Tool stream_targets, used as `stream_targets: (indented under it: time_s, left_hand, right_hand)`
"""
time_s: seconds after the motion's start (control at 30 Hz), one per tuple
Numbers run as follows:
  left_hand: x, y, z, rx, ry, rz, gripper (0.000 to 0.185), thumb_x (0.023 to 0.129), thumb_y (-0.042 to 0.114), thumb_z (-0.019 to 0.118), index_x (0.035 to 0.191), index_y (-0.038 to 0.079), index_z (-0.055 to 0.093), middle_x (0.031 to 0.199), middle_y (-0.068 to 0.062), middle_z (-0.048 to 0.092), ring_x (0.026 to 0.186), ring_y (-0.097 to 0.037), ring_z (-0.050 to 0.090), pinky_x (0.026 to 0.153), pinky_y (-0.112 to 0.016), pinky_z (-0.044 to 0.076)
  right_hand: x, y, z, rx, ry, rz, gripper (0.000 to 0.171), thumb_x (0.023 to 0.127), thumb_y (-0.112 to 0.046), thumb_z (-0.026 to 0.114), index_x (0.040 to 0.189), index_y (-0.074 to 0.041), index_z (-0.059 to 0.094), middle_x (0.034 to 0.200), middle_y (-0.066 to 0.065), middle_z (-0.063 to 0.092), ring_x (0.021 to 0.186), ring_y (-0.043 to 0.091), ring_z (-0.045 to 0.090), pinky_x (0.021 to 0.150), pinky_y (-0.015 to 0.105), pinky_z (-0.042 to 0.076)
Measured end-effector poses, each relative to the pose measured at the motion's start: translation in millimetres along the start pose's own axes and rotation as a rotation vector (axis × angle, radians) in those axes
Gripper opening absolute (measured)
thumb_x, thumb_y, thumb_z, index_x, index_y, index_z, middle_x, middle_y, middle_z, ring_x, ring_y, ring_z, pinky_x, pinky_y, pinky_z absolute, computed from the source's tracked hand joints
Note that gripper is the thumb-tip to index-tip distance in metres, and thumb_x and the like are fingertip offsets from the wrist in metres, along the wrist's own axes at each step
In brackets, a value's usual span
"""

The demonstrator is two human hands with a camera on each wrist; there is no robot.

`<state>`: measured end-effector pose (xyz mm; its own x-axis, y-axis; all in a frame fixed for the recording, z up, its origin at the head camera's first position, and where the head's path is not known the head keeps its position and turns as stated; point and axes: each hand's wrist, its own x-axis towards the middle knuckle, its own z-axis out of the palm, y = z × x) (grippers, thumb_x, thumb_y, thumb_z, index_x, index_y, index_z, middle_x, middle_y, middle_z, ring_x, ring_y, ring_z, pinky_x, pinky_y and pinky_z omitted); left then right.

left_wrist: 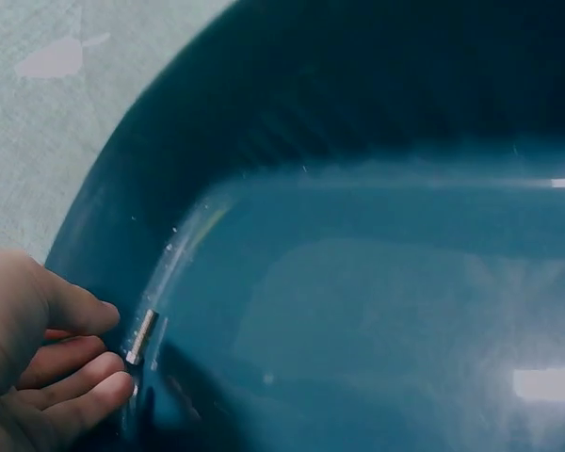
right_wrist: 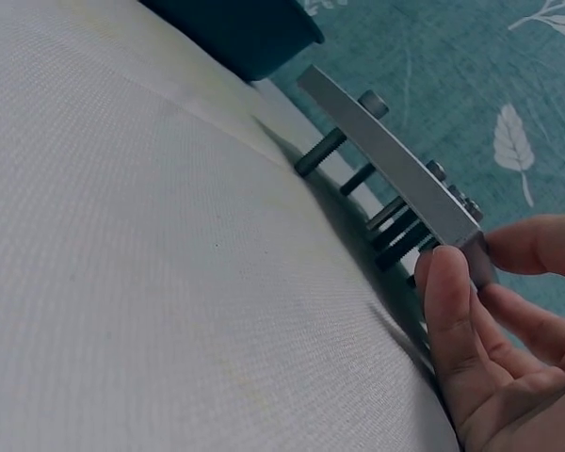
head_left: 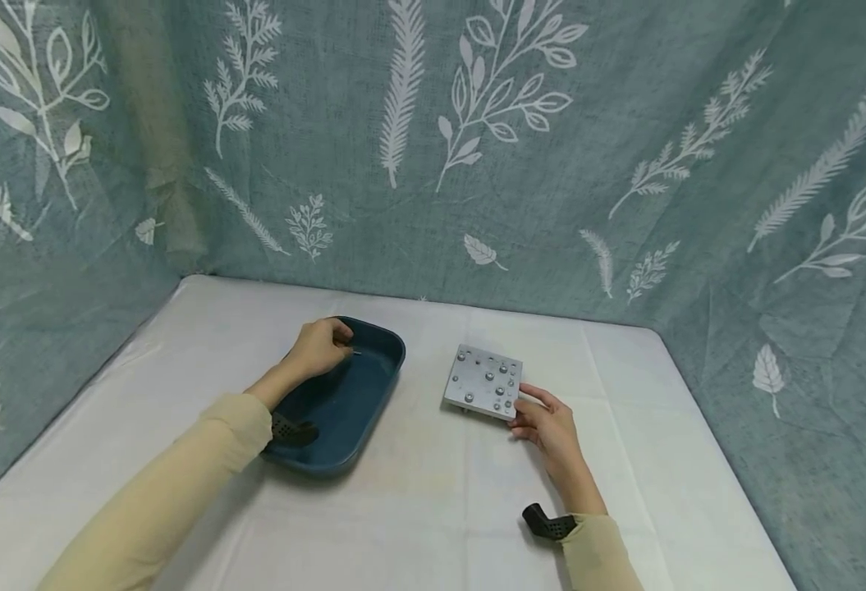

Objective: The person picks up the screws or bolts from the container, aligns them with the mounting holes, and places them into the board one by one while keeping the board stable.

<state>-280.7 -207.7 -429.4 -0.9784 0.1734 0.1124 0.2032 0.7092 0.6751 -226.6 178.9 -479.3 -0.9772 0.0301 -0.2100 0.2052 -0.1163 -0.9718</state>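
My left hand (head_left: 318,346) reaches into the far end of a dark blue tray (head_left: 344,410). In the left wrist view, a small metal screw (left_wrist: 144,337) lies along the tray's curved inner edge, right at the fingertips, with a gap between thumb and fingers. To the right, my right hand (head_left: 548,428) holds a silver metal plate (head_left: 481,384) by its near right corner. Several screws (right_wrist: 322,151) pass through the plate, heads on top and threaded shanks sticking out below, so the plate stands raised over the white cloth.
The white cloth (head_left: 418,501) covers the table. Green leaf-patterned fabric (head_left: 359,164) hangs behind and at both sides. The tray stands left of the plate, with a strip of cloth between them. Black wrist mounts (head_left: 548,523) sit at the sleeves.
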Motion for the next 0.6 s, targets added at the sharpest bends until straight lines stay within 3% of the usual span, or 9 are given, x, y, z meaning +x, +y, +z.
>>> stream_targets:
  time_s: [0.43,0.6]
  left_hand:
    - [0.3,0.3,8.1,0.102,0.038,0.031,0.025,0.087,-0.004,0.069,0.108,-0.015,0.063,0.102,-0.026,0.065,0.094,-0.039,0.064,0.081,-0.049,0.053]
    - [0.9,-5.6,13.3,0.088,0.039,0.027,0.021,0.084,-0.007,0.070,0.104,-0.012,0.065,0.098,-0.024,0.066,0.092,-0.037,0.065,0.079,-0.046,0.054]
  right_hand:
    - [1.0,-1.4,-0.3,-0.005,0.005,-0.008,0.041,0.094,-0.006,0.064,0.134,-0.005,0.057,0.105,0.016,0.064,0.070,0.018,0.065,0.060,0.027,0.056]
    - [0.8,1.0,0.7,-0.001,0.009,0.010,0.040,0.093,-0.006,0.065,0.132,-0.007,0.059,0.104,0.016,0.064,0.070,0.019,0.065,0.060,0.027,0.056]
